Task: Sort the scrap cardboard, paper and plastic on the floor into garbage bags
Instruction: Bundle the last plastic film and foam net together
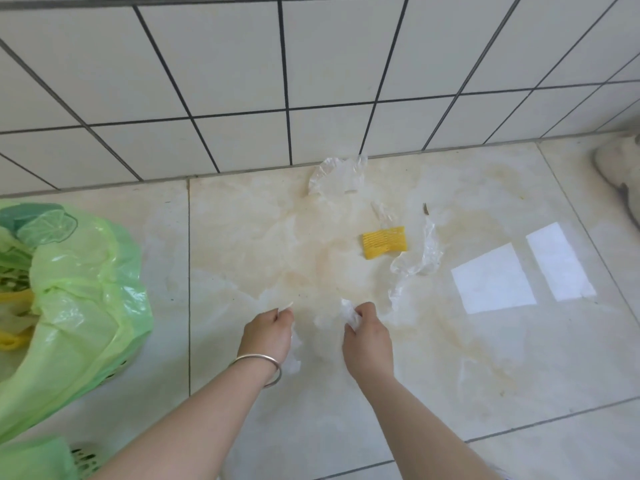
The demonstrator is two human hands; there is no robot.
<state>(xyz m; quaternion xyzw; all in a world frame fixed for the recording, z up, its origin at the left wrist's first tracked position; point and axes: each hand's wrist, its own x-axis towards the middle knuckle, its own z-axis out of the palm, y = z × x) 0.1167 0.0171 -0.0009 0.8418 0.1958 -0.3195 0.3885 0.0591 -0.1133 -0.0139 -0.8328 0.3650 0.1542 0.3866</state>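
gripping a thin clear plastic sheet (313, 318) between them, the left hand (266, 336) and right hand (367, 336) curl tight on its crumpled edges just above the glossy marbled floor (242, 237). the film is nearly invisible, its long axis running side to side between the fists. further off lie a ridged yellow foam net (384, 241), long axis left to right, a twisted clear strip (415, 261) and a crinkled clear bag (337, 176) at the tiled wall (242, 81). a soft green garbage bag (76, 292) gapes at left. a metal bangle (263, 365) rings the left wrist.
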